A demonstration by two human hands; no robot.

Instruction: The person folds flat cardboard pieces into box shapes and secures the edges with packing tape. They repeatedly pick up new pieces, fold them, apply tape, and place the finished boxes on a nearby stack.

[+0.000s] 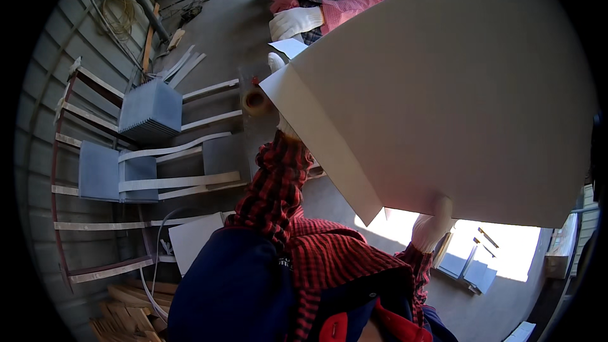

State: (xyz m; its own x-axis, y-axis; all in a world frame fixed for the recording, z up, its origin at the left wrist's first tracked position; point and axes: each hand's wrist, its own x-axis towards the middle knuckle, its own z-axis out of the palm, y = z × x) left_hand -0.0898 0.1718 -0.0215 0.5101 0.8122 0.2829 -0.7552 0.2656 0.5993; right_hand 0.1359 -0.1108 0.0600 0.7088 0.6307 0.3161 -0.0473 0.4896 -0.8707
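Observation:
A large pale cardboard sheet (456, 88) fills the right half of the view, with a creased flap (323, 136) along its left side. My right hand (432, 225), in a white glove, grips the near edge, its thumb on the upper face. My left hand (287, 128) reaches to the flap's left edge; only a bit of glove shows and the sheet hides its fingers. A white-gloved fingertip (275, 61) shows beyond the flap's corner; whose it is I cannot tell. A roll of brown tape (256, 102) lies left of the flap.
Opposite stands a co-worker with a gloved hand (296, 23) near a white piece (289, 47). On the left, a slatted rack (101, 227) holds stacked grey panels (151, 107). Wood scraps (130, 310) lie at lower left. More panels (479, 275) rest on the floor at right.

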